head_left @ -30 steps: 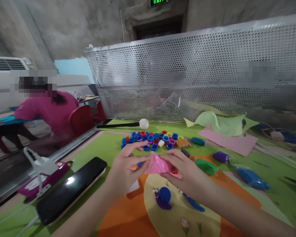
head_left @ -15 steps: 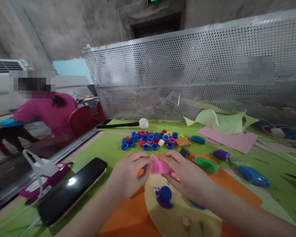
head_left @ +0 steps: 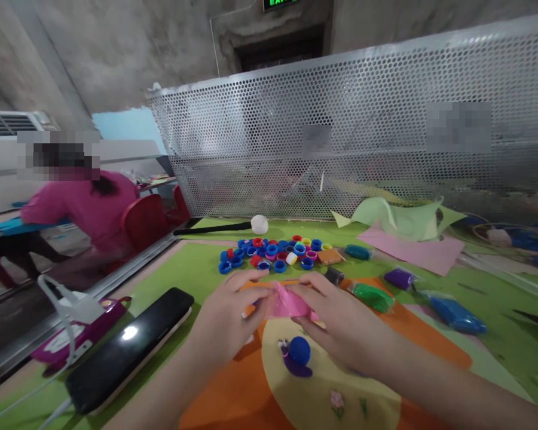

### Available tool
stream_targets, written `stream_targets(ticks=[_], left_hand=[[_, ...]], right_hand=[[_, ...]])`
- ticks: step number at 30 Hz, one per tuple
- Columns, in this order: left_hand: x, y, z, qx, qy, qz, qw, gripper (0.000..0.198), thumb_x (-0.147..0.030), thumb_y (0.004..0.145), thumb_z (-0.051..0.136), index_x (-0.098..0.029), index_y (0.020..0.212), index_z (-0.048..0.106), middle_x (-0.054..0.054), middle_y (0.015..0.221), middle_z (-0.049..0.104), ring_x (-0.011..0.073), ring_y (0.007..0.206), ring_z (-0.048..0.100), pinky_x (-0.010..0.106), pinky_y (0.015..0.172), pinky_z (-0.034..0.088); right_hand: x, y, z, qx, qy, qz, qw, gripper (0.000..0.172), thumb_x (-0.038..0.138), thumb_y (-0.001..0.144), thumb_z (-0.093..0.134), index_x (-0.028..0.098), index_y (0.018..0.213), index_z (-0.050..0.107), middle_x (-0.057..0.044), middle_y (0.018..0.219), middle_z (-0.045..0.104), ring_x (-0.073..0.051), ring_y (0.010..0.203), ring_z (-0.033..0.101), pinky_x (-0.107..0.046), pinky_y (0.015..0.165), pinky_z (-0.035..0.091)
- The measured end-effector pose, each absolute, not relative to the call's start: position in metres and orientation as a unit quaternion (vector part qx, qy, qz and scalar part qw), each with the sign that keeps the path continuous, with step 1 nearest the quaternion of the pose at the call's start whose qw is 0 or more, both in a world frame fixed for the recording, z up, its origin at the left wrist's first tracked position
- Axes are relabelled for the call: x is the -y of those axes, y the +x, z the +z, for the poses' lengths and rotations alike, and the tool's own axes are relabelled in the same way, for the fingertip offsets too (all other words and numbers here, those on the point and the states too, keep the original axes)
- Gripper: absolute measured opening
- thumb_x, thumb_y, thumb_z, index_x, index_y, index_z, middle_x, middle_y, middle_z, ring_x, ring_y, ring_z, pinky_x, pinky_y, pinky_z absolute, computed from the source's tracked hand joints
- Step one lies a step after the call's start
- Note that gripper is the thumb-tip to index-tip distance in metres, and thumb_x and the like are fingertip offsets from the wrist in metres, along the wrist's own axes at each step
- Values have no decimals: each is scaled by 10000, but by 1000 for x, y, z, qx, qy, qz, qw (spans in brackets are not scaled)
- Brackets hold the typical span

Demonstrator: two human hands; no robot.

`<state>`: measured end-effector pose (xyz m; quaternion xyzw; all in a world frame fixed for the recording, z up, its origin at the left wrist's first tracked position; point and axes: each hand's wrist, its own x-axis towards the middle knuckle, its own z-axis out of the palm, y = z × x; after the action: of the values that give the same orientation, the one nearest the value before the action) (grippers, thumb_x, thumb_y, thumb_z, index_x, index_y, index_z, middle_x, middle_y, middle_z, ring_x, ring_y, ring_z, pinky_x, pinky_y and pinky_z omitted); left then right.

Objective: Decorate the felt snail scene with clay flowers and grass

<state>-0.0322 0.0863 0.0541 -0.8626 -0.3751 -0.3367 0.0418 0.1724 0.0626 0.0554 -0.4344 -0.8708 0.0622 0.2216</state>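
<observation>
Between my two hands is a soft pink packet (head_left: 289,303), apparently modelling clay in clear wrap. My left hand (head_left: 231,313) pinches its left side, thumb and fingers bent together. From the right, my right hand (head_left: 329,316) grips the other side with its fingers curled over the top. Below them lies an orange sheet (head_left: 224,391) bearing a pale yellow rounded shape (head_left: 296,400). On that shape are a snail (head_left: 298,355) with a blue shell and purple body, and a small pink flower (head_left: 336,400).
Behind my hands lie several bottle caps (head_left: 271,251). Wrapped clay packets, green (head_left: 372,297), purple (head_left: 399,278) and blue (head_left: 457,315), sit to the right. A black power bank (head_left: 130,349) and a purple power strip (head_left: 78,334) are at left. A perforated metal screen (head_left: 269,155) closes the back.
My left hand has shifted slightly, its fingers spread a little along the pink packet. The right hand keeps its grip. The whole view has tilted a touch.
</observation>
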Motion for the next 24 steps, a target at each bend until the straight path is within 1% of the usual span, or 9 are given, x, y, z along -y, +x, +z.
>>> stream_targets(ticks=[4,8,12,15,18,24], left_hand=[[-88,-33,55,385,-857,-342,0,148,-196,783,556,-225,840,689,70,1023,649,196,904,635,312,738,554],[-90,-33,54,378,-861,-340,-13,145,-225,796,559,-214,795,703,90,1024,653,230,950,620,368,779,540],[-92,-35,53,351,-874,-334,-21,191,-186,813,524,-230,798,709,88,1089,636,239,967,615,396,773,543],[-94,-37,53,327,-880,-344,-22,198,-195,826,520,-238,814,712,87,1144,612,244,996,597,424,811,524],[-96,-38,54,311,-880,-358,-24,176,-215,830,539,-244,830,712,79,1183,592,234,992,589,420,820,519],[-93,-35,55,316,-867,-385,-20,152,-227,817,571,-239,882,708,94,1240,547,252,996,567,410,756,534]], right_hand=[[-63,173,59,879,-419,56,220,284,203,862,451,145,1137,492,-97,1031,497,-196,810,575,-380,697,524],[-64,173,58,895,-401,15,195,307,191,856,450,121,1153,491,-117,1026,509,-218,835,566,-395,694,522],[-64,174,58,896,-400,13,191,315,200,859,448,127,1162,498,-119,1023,519,-220,831,567,-390,686,521],[-64,177,62,891,-399,63,209,306,212,854,470,159,1152,512,-97,1033,516,-197,818,575,-369,701,516],[-65,181,67,878,-393,138,238,292,213,850,490,175,1138,518,-75,1041,505,-158,795,573,-331,727,507],[-66,182,73,861,-389,192,264,276,197,839,509,179,1113,533,-66,1035,501,-150,838,550,-316,768,490]])
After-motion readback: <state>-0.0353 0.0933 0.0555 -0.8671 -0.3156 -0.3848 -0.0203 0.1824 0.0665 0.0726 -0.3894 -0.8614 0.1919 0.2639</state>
